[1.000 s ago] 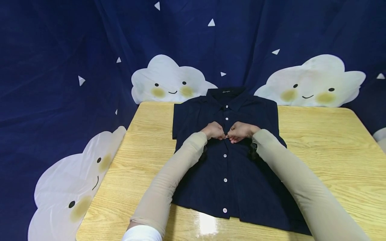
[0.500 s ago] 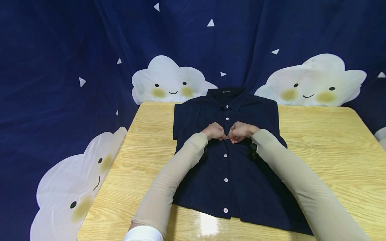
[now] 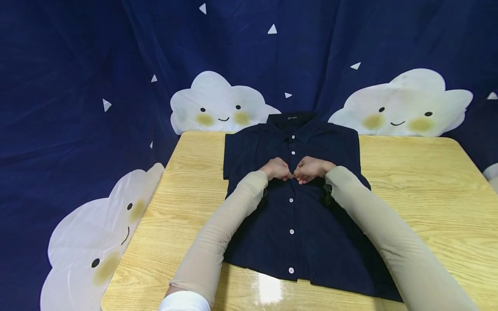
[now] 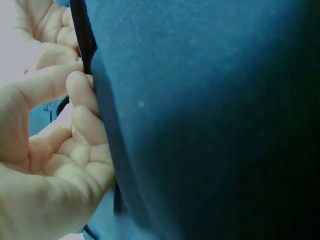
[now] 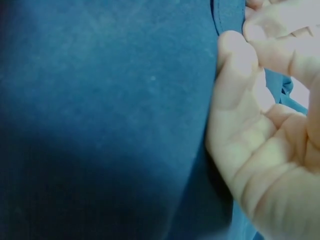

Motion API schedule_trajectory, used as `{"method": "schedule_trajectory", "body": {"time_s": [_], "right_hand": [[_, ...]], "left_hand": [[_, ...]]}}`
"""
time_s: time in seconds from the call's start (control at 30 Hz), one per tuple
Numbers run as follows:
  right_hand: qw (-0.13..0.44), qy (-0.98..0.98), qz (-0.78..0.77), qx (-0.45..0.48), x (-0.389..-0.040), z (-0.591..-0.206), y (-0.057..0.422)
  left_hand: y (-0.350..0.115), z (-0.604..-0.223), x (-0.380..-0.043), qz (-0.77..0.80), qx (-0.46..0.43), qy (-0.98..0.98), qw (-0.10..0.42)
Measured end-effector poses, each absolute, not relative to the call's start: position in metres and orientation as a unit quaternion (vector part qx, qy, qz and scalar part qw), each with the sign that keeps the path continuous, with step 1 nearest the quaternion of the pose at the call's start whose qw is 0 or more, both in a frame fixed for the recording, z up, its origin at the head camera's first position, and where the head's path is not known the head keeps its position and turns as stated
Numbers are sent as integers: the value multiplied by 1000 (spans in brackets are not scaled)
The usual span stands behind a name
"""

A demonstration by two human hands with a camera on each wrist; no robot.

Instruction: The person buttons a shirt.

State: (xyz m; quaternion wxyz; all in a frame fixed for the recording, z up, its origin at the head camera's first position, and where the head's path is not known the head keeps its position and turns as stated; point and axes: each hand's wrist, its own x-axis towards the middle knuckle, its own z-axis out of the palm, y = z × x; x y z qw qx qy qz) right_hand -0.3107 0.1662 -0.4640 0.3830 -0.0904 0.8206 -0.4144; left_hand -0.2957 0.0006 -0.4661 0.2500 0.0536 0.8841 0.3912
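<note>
A dark navy shirt (image 3: 268, 237) lies front up on the table, collar at the far end. My left hand (image 3: 277, 168) pinches the edge of its front placket at chest height. Facing it, my right hand (image 3: 311, 169) pinches the same spot, and the fingertips of both meet there. The left wrist view shows the left thumb and curled fingers (image 4: 85, 95) at the cloth edge. In the right wrist view the right thumb and forefinger (image 5: 237, 55) press together on the placket. Whatever lies between the fingertips is hidden. White buttons show above and below, one button (image 3: 291, 200) just below the hands.
The shirt lies on a light wooden table (image 3: 420, 181), whose bare wood shows on both sides. A dark blue curtain (image 3: 311, 52) with white cloud shapes (image 3: 221, 101) hangs behind and to the left. Pale sleeves (image 3: 212, 242) cover both forearms.
Both hands stay at the same spot on the placket. A small pale bit showing between the fingertips one second ago is now covered, as the fingertips have closed together.
</note>
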Motion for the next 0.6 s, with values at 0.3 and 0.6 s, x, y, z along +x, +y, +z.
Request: {"method": "schedule_trajectory", "body": {"time_s": [0.3,0.6], "right_hand": [[383,809,-436,-99,-309,-467,170],[378,803,-447,-114,-309,-469,172]], "left_hand": [[-4,-465,-294,412,69,870,262],[-4,-467,-297,413,70,870,259]]}}
